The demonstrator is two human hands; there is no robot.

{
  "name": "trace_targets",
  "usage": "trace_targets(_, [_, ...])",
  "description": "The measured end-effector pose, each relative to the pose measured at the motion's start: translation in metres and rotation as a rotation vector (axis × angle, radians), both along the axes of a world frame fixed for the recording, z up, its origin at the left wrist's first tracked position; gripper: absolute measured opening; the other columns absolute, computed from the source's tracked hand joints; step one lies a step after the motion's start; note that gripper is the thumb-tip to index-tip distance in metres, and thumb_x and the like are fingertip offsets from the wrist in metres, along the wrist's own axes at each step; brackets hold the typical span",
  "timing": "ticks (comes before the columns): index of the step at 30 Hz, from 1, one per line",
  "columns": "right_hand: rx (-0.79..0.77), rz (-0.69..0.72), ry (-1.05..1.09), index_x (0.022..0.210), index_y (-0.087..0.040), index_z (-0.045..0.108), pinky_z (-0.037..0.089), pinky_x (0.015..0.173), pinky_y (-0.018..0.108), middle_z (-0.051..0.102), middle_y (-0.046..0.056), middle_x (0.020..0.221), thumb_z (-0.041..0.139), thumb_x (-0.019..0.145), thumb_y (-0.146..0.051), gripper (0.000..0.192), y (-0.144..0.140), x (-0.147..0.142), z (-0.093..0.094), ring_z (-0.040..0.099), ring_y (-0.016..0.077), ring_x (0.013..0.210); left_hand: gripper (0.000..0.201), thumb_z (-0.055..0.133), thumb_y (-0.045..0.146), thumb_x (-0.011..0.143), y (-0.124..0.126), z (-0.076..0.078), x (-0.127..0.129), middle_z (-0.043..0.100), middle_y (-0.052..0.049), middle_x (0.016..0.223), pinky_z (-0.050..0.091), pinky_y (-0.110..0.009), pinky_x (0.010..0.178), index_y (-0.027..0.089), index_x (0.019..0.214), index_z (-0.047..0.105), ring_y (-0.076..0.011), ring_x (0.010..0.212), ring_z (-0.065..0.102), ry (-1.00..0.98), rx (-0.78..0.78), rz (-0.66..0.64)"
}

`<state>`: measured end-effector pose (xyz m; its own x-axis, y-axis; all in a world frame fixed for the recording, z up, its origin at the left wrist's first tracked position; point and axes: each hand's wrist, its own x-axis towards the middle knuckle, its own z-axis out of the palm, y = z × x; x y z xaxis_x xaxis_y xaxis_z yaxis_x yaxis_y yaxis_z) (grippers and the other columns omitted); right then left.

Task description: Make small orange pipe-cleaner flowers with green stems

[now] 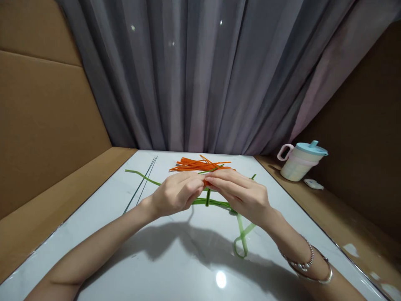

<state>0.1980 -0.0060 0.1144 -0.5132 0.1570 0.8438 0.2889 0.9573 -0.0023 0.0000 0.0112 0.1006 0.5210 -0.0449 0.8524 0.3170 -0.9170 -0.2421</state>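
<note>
Over the middle of the white table, my left hand [180,191] and my right hand [246,194] meet at the fingertips. Both are closed, pinching a small orange pipe cleaner piece [206,182] mostly covered by the fingers. A short green pipe cleaner length [207,198] points down just below the pinch; whether it joins the orange piece I cannot tell. More green pipe cleaners [216,203] pass beneath and behind my hands, one with a curved end [142,176] reaching out on the left. Behind my fingers lies a loose pile of orange pipe cleaners [200,164].
Thin dark wires [140,184] lie on the table's left side. A bent green loop [241,242] shows below my right hand. Off the table's right edge stands a cup with a blue lid [302,161], a small white object [313,184] beside it. Grey curtains [200,75] hang behind.
</note>
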Motion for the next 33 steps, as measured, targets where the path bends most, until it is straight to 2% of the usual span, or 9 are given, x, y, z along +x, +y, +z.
trace_targets(3, [0.018, -0.023, -0.004, 0.109, -0.016, 0.061, 0.057, 0.081, 0.035, 0.068, 0.010, 0.100, 0.053, 0.084, -0.001, 0.031, 0.000, 0.000, -0.002, 0.064, 0.0190, 0.097, 0.021, 0.051, 0.006, 0.084, 0.000, 0.000, 0.000, 0.068, -0.011, 0.087, 0.058, -0.032, 0.069, 0.014, 0.102, 0.044, -0.0175, 0.082, 0.066, 0.012, 0.088, 0.046])
trace_targets(9, [-0.065, -0.052, 0.045, 0.106, -0.016, 0.061, 0.058, 0.079, 0.031, 0.070, 0.008, 0.094, 0.055, 0.085, -0.004, 0.025, -0.004, -0.003, 0.001, 0.066, 0.0164, 0.089, 0.014, 0.051, 0.007, 0.084, 0.003, -0.006, -0.004, 0.068, -0.013, 0.091, 0.059, -0.032, 0.065, 0.015, 0.092, 0.043, -0.0181, 0.081, 0.065, 0.064, 0.218, 0.091])
trace_targets(17, [-0.016, -0.034, -0.070, 0.109, -0.015, 0.060, 0.057, 0.082, 0.033, 0.067, 0.011, 0.103, 0.045, 0.088, -0.002, 0.029, -0.002, 0.003, 0.001, 0.063, 0.0185, 0.100, 0.015, 0.048, 0.005, 0.085, 0.001, -0.002, -0.003, 0.068, -0.011, 0.088, 0.058, -0.031, 0.064, 0.016, 0.093, 0.042, -0.0172, 0.080, 0.065, 0.065, 0.145, 0.085])
trace_targets(21, [-0.069, -0.058, -0.001, 0.099, -0.015, 0.063, 0.058, 0.079, 0.030, 0.070, 0.010, 0.094, 0.052, 0.088, -0.008, 0.018, -0.005, 0.000, 0.005, 0.066, 0.0173, 0.091, 0.013, 0.050, 0.006, 0.084, -0.001, 0.000, -0.003, 0.068, -0.013, 0.088, 0.059, -0.034, 0.067, 0.015, 0.092, 0.044, -0.0200, 0.081, 0.066, 0.114, 0.215, 0.094])
trace_targets(26, [-0.129, -0.136, -0.023, 0.101, -0.016, 0.064, 0.058, 0.082, 0.029, 0.070, 0.009, 0.099, 0.054, 0.088, -0.012, 0.017, -0.010, -0.002, 0.006, 0.066, 0.0171, 0.092, 0.009, 0.048, 0.009, 0.087, -0.004, 0.002, -0.002, 0.068, -0.007, 0.081, 0.058, -0.031, 0.064, 0.018, 0.087, 0.046, -0.0181, 0.076, 0.067, 0.148, 0.296, 0.109])
trace_targets(29, [-0.156, -0.158, -0.061, 0.102, -0.013, 0.065, 0.057, 0.083, 0.026, 0.068, 0.011, 0.104, 0.051, 0.088, -0.008, 0.020, -0.010, 0.000, 0.004, 0.066, 0.0170, 0.095, 0.010, 0.051, 0.008, 0.086, -0.005, 0.003, 0.000, 0.068, -0.007, 0.080, 0.057, -0.031, 0.066, 0.017, 0.089, 0.047, -0.0179, 0.075, 0.066, 0.144, 0.231, 0.106])
trace_targets(33, [-0.188, -0.155, -0.064, 0.098, -0.013, 0.065, 0.057, 0.079, 0.026, 0.070, 0.010, 0.098, 0.051, 0.087, -0.006, 0.020, -0.007, 0.002, 0.005, 0.066, 0.0165, 0.092, 0.011, 0.057, 0.018, 0.086, -0.005, 0.004, 0.002, 0.066, -0.006, 0.076, 0.054, -0.029, 0.065, 0.016, 0.093, 0.049, -0.0159, 0.071, 0.064, -0.001, -0.029, 0.147])
